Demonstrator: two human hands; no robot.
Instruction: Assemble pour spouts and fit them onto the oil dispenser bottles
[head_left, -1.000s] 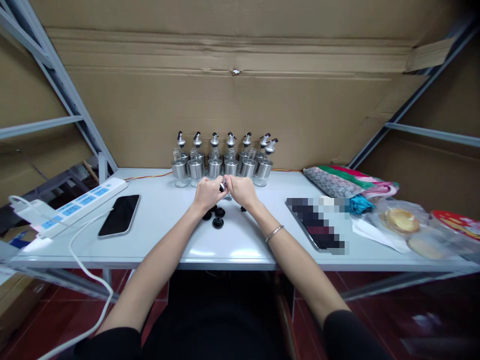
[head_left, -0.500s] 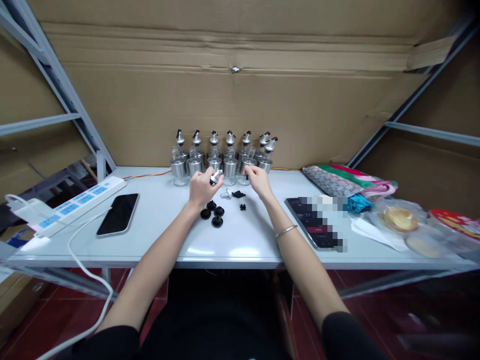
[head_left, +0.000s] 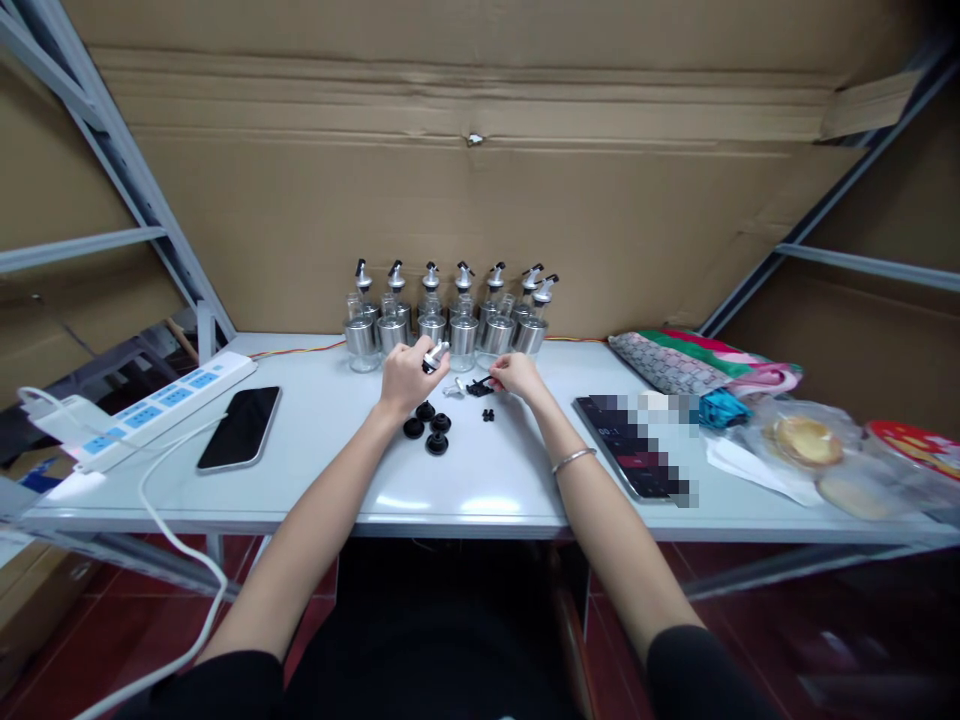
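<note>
My left hand is closed around a silver pourer spout with black at its base, held up over the table. Beside a small pile of black plastic pieces, my right hand pinches a thin black plastic piece at its fingertips. Loose silver spout parts lie between the hands. Several round black stoppers rest below my left hand, and tiny black bits lie below the black pile.
Glass-and-steel bottles line the back, the rear ones topped with pourers. At left are a phone and power strip. Right of my arm lie another phone, a patterned cloth bag and wrapped food.
My right hand has moved down from in front of the bottles to the black pile. My left hand keeps the pourer spout in nearly the same place.
</note>
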